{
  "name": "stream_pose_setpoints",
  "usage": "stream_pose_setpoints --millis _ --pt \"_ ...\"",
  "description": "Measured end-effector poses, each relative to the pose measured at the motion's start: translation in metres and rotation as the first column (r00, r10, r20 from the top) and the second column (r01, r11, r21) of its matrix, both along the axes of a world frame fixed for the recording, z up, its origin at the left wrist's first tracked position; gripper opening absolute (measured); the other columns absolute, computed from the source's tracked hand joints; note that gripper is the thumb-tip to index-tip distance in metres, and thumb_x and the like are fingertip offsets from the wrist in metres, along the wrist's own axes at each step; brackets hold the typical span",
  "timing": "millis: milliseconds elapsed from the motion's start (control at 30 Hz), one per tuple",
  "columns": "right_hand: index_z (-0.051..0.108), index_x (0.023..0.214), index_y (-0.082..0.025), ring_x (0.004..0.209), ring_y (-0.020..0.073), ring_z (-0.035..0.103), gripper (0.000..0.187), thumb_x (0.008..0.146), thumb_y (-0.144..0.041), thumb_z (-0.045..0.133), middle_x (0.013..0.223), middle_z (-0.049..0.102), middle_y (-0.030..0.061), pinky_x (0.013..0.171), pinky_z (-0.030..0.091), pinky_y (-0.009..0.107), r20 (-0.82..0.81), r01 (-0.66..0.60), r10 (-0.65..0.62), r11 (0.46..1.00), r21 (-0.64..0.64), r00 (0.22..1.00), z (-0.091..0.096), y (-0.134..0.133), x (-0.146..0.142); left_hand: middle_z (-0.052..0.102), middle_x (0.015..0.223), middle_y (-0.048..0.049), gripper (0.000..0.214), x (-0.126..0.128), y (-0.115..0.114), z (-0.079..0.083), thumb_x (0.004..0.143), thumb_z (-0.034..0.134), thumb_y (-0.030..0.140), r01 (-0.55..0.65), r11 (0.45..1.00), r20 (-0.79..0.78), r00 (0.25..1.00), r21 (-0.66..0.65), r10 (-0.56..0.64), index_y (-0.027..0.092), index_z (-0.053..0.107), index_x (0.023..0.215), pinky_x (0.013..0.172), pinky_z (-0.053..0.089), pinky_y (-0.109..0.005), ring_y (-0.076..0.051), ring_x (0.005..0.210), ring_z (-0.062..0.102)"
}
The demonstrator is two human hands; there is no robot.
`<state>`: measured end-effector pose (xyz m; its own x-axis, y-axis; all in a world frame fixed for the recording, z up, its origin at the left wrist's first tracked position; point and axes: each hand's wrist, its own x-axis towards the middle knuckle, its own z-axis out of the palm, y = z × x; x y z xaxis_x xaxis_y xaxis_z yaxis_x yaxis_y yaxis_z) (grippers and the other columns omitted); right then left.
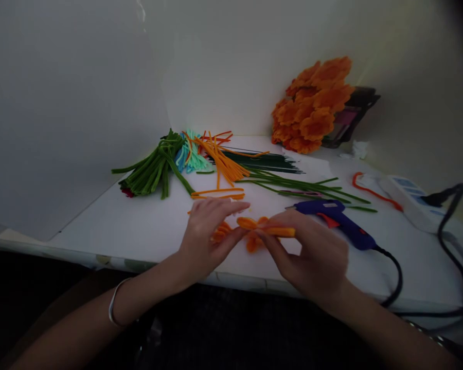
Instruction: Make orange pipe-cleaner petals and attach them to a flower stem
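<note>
Both my hands work on a small orange pipe-cleaner flower point(250, 231) just above the near edge of the white table point(139, 226). My left hand point(208, 231) pinches its looped petals from the left, fingers closed round them. My right hand point(304, 252) pinches one orange loop from the right, between thumb and fingers. A few loose orange pipe cleaners point(218, 193) lie flat just beyond my left hand.
A blue glue gun point(337, 220) lies right of my hands, its black cord running off the table. Bundles of green point(150, 169), teal and orange pipe cleaners and green stems point(293, 182) lie farther back. Finished orange flowers point(312, 108) lean at the wall. A white power strip point(405, 192) sits at right.
</note>
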<state>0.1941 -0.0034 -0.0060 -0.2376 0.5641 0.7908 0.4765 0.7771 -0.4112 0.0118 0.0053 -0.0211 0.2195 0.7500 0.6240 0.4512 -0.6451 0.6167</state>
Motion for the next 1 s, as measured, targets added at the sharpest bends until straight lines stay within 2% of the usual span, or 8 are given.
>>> stream_pose_setpoints --millis 100,167,233,400,533,667,833,1000 --pt "0.062 0.086 -0.021 0.067 0.0168 0.064 0.018 0.077 -0.005 0.063 0.076 0.070 0.0048 0.062 0.052 0.030 0.114 0.038 -0.070 0.964 0.264 0.991 -0.002 -0.001 0.003 0.066 0.092 -0.0037 0.016 0.012 -0.008 0.009 0.083 0.062 0.032 0.166 0.914 0.219 0.972 -0.369 -0.089 0.019 0.065 0.092 0.076 0.044 -0.029 -0.017 0.085 0.059" --pt "0.062 0.089 -0.020 0.068 0.0173 0.064 0.019 0.077 -0.005 0.063 0.077 0.071 0.0051 0.063 0.052 0.031 0.172 0.021 -0.081 0.946 0.324 0.982 -0.005 0.004 0.006 0.064 0.088 -0.0028 0.016 0.015 -0.011 0.011 0.085 0.059 0.033 0.259 0.845 0.333 0.937 -0.468 -0.103 0.018 0.065 0.086 0.076 0.045 -0.027 -0.016 0.085 0.059" --pt "0.062 0.091 -0.019 0.069 0.0178 0.064 0.021 0.075 -0.006 0.065 0.077 0.071 0.0052 0.063 0.051 0.031 0.211 -0.005 -0.082 0.925 0.381 0.974 -0.008 0.008 0.007 0.063 0.089 -0.0022 0.017 0.015 -0.012 0.009 0.087 0.056 0.033 0.275 0.831 0.396 0.915 -0.483 -0.073 0.018 0.064 0.085 0.078 0.045 -0.026 -0.016 0.087 0.058" --pt "0.064 0.090 -0.018 0.069 0.0175 0.063 0.018 0.074 -0.010 0.068 0.077 0.071 0.0046 0.064 0.050 0.032 0.225 -0.054 -0.020 0.946 0.319 0.974 -0.011 0.007 0.000 0.059 0.090 -0.0025 0.013 0.013 -0.009 0.004 0.089 0.052 0.027 0.185 0.901 0.334 0.941 -0.392 -0.048 0.019 0.060 0.082 0.080 0.044 -0.028 -0.016 0.090 0.056" --pt "0.065 0.087 -0.018 0.067 0.0136 0.063 0.008 0.080 -0.014 0.063 0.078 0.070 0.0027 0.062 0.051 0.026 0.065 -0.078 0.079 0.997 -0.023 0.995 -0.003 0.002 -0.004 0.054 0.088 -0.0030 0.013 0.012 -0.009 0.005 0.091 0.048 0.022 0.105 0.968 0.174 0.983 -0.228 -0.066 0.019 0.059 0.083 0.084 0.043 -0.031 -0.017 0.090 0.052" --pt "0.063 0.085 -0.018 0.058 0.0102 0.060 0.008 0.087 -0.017 0.055 0.070 0.066 -0.0004 0.053 0.048 0.021 -0.042 -0.074 0.065 0.961 -0.267 0.997 0.003 0.004 -0.001 0.048 0.099 -0.0056 0.011 0.012 -0.013 0.004 0.091 0.047 0.019 0.035 0.994 0.012 0.999 -0.101 -0.034 0.021 0.058 0.091 0.090 0.042 -0.037 -0.019 0.100 0.048" --pt "0.057 0.075 -0.018 0.059 0.0113 0.058 0.016 0.089 -0.015 0.049 0.065 0.061 0.0000 0.055 0.044 0.021 0.221 -0.004 0.048 0.981 -0.195 0.974 0.005 0.010 0.005 0.041 0.112 -0.0082 0.014 0.009 -0.015 0.002 0.090 0.046 0.016 -0.104 0.992 -0.216 0.969 0.076 0.118 0.021 0.059 0.094 0.096 0.036 -0.046 -0.025 0.110 0.040" --pt "0.058 0.076 -0.017 0.059 0.0119 0.059 0.018 0.089 -0.011 0.047 0.068 0.063 0.0009 0.055 0.044 0.021 0.425 -0.034 0.100 0.986 -0.161 0.900 0.004 0.010 0.013 0.037 0.117 -0.0114 0.015 0.008 -0.016 0.004 0.091 0.045 0.017 -0.072 0.987 -0.325 0.939 0.143 0.115 0.018 0.060 0.093 0.096 0.035 -0.047 -0.027 0.113 0.036"
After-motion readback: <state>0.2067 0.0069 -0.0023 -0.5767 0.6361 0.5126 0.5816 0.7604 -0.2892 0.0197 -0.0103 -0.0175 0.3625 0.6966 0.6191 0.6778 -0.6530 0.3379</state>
